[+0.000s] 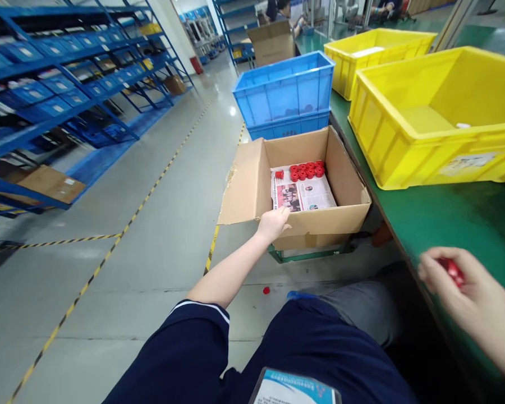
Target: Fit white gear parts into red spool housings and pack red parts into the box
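Observation:
My left hand (274, 223) grips the near left corner of an open cardboard box (320, 221), fingers over its rim. Inside the box, newspaper (315, 193) covers the bottom. Several red cylindrical parts (307, 170) stand in rows toward the far side, and a single red part (279, 174) lies apart on the left. Over the edge of the green worktable (450, 219), my right hand (463, 292) is closed around a shiny red part (452, 272), mostly hidden by the fingers.
Two yellow bins (437, 134) stand on the worktable. Beyond the box are stacked blue crates (284, 92). The box rests on a green-framed support (307, 256). A small red piece (266, 290) lies on the floor. Blue shelving (63, 78) lines the left; a person (284, 8) is far back.

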The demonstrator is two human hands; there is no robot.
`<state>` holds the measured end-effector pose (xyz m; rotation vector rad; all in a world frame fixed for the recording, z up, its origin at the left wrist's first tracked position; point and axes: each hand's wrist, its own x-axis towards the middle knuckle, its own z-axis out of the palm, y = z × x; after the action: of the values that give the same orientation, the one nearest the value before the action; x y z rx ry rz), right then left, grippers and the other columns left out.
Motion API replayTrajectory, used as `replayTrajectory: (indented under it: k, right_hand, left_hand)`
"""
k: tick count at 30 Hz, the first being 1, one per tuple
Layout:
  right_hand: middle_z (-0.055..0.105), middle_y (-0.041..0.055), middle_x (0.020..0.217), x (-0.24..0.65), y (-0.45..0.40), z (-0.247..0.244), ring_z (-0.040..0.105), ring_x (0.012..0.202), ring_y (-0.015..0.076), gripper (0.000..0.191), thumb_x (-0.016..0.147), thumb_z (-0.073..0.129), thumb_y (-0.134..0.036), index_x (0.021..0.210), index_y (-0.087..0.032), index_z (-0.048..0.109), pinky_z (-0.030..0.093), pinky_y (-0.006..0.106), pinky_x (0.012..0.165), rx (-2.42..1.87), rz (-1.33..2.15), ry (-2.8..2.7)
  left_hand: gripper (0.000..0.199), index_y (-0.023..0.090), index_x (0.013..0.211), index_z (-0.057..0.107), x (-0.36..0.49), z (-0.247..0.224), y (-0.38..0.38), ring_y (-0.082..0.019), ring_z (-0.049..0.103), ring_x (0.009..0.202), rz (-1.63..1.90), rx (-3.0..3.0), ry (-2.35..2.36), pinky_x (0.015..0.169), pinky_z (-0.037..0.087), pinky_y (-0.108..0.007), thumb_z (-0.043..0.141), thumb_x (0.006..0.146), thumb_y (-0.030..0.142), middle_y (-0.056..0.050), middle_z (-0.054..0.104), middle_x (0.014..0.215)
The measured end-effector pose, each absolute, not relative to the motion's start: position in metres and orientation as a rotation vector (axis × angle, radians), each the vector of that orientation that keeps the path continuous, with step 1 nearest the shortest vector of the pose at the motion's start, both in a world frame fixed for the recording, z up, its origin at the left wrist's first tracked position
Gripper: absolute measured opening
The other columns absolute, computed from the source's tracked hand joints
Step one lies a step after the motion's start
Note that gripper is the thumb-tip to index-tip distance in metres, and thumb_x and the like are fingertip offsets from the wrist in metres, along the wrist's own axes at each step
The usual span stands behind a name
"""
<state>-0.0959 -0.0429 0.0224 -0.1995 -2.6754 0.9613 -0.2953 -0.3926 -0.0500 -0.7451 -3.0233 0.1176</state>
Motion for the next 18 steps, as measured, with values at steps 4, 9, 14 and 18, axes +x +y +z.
replayTrajectory:
  k: [4, 9, 14, 18]
  right_hand:
    - [0.058, 0.0019, 0.073, -0.155, -0.071, 0.027, 0.052, 0.061, 0.0172, 0.030, 0.091, 0.050, -0.051, 0.083, -0.024, 0.057, 0.044, 0.031, 0.061, 0.176, 1.126, -2.626]
    - [0.056, 0.0023, 0.080, -0.213, -0.099, 0.007, 0.054, 0.071, 0.0175, 0.018, 0.094, 0.046, -0.036, 0.084, -0.023, 0.053, 0.046, 0.030, 0.070, 0.514, 1.189, -2.601]
    - [0.056, 0.0033, 0.083, -0.256, -0.120, -0.010, 0.056, 0.078, 0.0189, 0.013, 0.094, 0.046, -0.031, 0.085, -0.022, 0.051, 0.047, 0.031, 0.076, 0.710, 1.238, -2.609]
    - [0.057, 0.0054, 0.086, -0.271, -0.122, -0.023, 0.057, 0.082, 0.0205, 0.013, 0.094, 0.048, -0.032, 0.087, -0.022, 0.052, 0.046, 0.032, 0.077, 0.774, 1.246, -2.652]
  left_hand:
    - [0.033, 0.015, 0.117, 0.060, -0.294, -0.045, -0.387, -0.022, 0.063, 0.098, 0.142, -0.674, -3.045, 0.084, 0.055, -0.041, 0.061, 0.095, 0.038, -0.008, 0.063, 0.113]
    - [0.033, 0.016, 0.118, 0.060, -0.297, -0.042, -0.383, -0.021, 0.064, 0.098, 0.155, -0.612, -3.079, 0.084, 0.056, -0.041, 0.062, 0.095, 0.039, -0.009, 0.063, 0.114]
    - [0.034, 0.016, 0.119, 0.060, -0.301, -0.039, -0.382, -0.022, 0.064, 0.099, 0.173, -0.565, -3.114, 0.085, 0.055, -0.041, 0.061, 0.095, 0.039, -0.009, 0.063, 0.115]
    - [0.034, 0.016, 0.118, 0.059, -0.302, -0.044, -0.383, -0.022, 0.063, 0.099, 0.160, -0.534, -3.128, 0.085, 0.054, -0.041, 0.060, 0.095, 0.040, -0.009, 0.062, 0.115]
